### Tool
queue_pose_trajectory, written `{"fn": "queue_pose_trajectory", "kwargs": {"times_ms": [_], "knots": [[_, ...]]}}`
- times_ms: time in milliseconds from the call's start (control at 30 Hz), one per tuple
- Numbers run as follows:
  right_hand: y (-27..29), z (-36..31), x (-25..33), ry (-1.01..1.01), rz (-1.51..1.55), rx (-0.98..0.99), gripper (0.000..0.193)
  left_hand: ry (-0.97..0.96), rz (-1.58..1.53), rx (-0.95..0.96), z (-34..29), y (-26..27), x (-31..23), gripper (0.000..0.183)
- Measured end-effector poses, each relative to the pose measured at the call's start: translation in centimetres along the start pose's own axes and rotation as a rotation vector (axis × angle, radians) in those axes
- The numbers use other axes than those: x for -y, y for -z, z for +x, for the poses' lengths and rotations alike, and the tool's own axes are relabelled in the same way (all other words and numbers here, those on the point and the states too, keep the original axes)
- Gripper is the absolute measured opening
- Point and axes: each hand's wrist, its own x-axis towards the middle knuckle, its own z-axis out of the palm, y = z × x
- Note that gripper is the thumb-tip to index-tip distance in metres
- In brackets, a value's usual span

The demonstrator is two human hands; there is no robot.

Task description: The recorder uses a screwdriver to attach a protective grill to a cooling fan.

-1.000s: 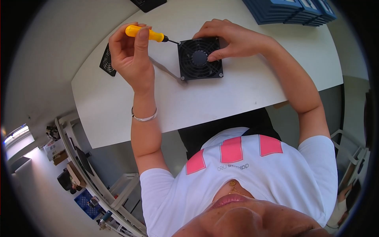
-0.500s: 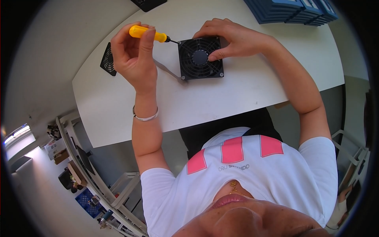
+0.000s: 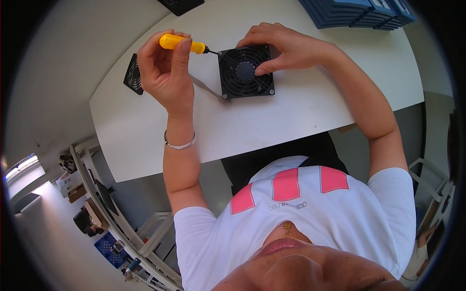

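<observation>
A square black cooling fan (image 3: 246,71) lies on the white table (image 3: 281,114), with screw heads visible at its corners. My left hand (image 3: 167,72) is closed around the yellow handle of a screwdriver (image 3: 183,43). The dark shaft reaches right, and its tip meets the screw at the fan's far left corner. From the far right side, my right hand (image 3: 286,48) grips the fan. Its thumb rests near the hub, while the other fingers go over the far edge and are partly hidden.
A black grille cover (image 3: 132,75) lies at the table's left edge, partly behind my left hand. Stacked blue trays or bins (image 3: 357,13) stand at the far right. A black flat object (image 3: 181,5) is at the far edge. White metal framing (image 3: 104,194) stands left of the table.
Almost nothing differs. My left hand and the screwdriver have shifted very slightly, with the tip staying at the same corner screw. My right hand keeps its hold on the fan.
</observation>
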Motion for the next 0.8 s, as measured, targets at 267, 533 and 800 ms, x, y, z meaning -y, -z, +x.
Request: {"fn": "queue_pose_trajectory", "kwargs": {"times_ms": [267, 533, 800], "knots": [[-0.2, 0.0, -0.3, 0.009, -0.011, 0.003, 0.059, 0.043, 0.068, -0.073, -0.1, -0.1, 0.2, 0.024], [-0.1, 0.0, -0.3, 0.008, -0.006, 0.010, 0.061, 0.181, 0.017, -0.194, 0.5, 0.2, 1.0, 0.025], [-0.2, 0.1, -0.3, 0.019, -0.002, 0.003, 0.059, 0.100, 0.037, 0.019, 0.9, 1.2, 0.2, 0.023]]}}
